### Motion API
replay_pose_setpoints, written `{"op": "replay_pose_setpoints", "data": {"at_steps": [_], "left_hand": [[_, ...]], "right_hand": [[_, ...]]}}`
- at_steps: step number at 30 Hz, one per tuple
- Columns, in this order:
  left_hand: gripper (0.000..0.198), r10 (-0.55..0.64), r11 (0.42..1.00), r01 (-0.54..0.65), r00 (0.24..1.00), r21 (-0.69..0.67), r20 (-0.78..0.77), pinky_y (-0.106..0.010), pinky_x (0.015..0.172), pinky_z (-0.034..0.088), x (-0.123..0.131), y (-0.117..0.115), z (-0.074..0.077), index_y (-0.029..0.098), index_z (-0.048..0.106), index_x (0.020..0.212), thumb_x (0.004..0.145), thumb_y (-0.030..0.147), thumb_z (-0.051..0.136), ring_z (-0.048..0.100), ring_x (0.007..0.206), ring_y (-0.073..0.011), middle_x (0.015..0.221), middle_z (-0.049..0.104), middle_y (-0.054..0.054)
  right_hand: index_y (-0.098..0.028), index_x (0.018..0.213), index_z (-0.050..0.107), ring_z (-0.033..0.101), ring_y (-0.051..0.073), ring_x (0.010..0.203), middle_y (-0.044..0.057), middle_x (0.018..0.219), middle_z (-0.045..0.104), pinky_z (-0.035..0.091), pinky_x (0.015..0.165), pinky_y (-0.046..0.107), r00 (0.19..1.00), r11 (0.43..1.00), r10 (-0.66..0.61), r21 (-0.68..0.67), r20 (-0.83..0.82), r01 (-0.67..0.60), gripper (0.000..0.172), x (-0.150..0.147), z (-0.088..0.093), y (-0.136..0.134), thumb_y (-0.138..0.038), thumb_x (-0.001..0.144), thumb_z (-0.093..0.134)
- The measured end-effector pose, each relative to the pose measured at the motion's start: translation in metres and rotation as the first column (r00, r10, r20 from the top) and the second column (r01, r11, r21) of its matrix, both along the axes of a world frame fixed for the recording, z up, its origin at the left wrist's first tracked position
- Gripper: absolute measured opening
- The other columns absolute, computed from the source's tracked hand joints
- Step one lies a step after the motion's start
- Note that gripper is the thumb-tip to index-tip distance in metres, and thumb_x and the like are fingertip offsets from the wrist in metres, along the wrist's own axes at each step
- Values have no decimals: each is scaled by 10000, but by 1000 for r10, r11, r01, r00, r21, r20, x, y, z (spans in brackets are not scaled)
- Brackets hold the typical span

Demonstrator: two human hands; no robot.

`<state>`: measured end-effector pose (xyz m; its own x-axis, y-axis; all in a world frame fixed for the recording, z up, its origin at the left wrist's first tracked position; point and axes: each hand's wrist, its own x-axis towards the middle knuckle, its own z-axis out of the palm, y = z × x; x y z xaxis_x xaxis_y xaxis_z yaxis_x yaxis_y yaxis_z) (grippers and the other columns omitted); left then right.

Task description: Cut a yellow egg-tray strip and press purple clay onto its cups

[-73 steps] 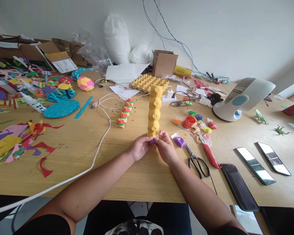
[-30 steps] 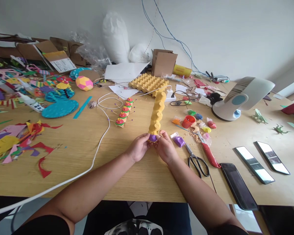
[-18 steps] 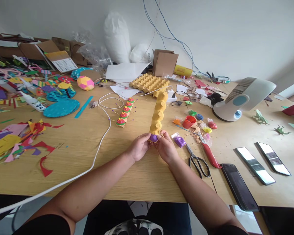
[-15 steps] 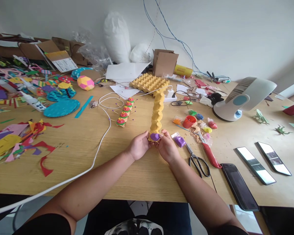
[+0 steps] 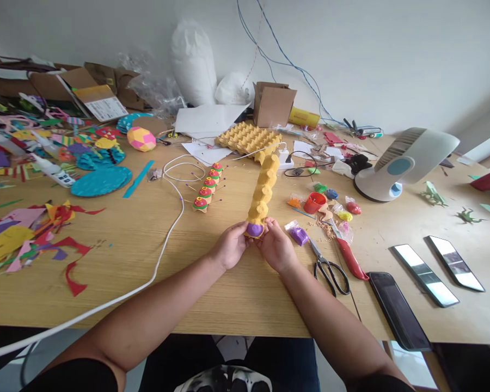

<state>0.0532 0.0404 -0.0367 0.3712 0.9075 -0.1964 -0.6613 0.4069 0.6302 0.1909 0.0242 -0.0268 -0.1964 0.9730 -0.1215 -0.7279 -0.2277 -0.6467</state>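
Observation:
Between my two hands is a yellow egg carton strip (image 5: 263, 188), a single row of bumps pointing away from me. Purple clay (image 5: 255, 230) covers the bump at its near end. My left hand (image 5: 233, 246) pinches that end from the left, and my right hand (image 5: 276, 246) grips it from the right; some fingertips are hidden beneath. To the left lies a finished-looking caterpillar (image 5: 206, 188) with red and green bumps and pin-like legs. A packet of purple clay (image 5: 299, 235) sits just right of my right hand, beside black-handled scissors (image 5: 330, 269).
A red-handled knife (image 5: 351, 258), a phone (image 5: 398, 310) and a red cup (image 5: 314, 202) are on the right, near a white fan (image 5: 404, 163). A white cable (image 5: 165, 245) crosses the left side. Behind lies a yellow egg tray (image 5: 245, 139); paper scraps (image 5: 28, 231) cover the left.
The strip has tilted, its far end swinging slightly right and its near end left, so more of the purple bump's top shows. Both hands keep their hold.

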Motion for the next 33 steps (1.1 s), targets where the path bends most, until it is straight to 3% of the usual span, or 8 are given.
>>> {"op": "replay_pose_setpoints", "data": {"at_steps": [5,9,27,33], "left_hand": [[206,-104,988,116,988,-100,117,-247,664,460,-4,5,5,113,751,1012,933,242,610,630,817,-136,995,743,-78],[230,-106,980,134,977,-146,187,-278,656,473,-7,6,7,110,751,967,941,258,576,646,805,-165,968,751,-90],[191,-115,981,134,984,-139,137,-279,652,459,-4,4,5,110,747,976,915,233,614,637,799,-160,976,749,-89],[202,-95,974,123,984,-192,150,-263,659,499,-6,8,3,98,737,985,936,226,590,655,785,-154,957,746,-97]], "right_hand": [[-262,901,527,635,161,752,-46,810,651,526,659,292,1000,1000,-8,6,-4,8,190,3,4,-1,-280,846,707],[-269,928,517,643,164,775,-34,874,675,520,659,289,999,1000,6,30,41,-7,241,3,3,-1,-257,822,734],[-261,862,506,634,159,736,-47,827,669,518,626,281,998,997,-30,-65,63,34,262,1,-1,0,-225,787,754],[-266,881,514,645,157,707,-51,796,672,549,653,301,1000,997,-27,-77,12,28,292,2,-2,0,-320,804,791]]}}
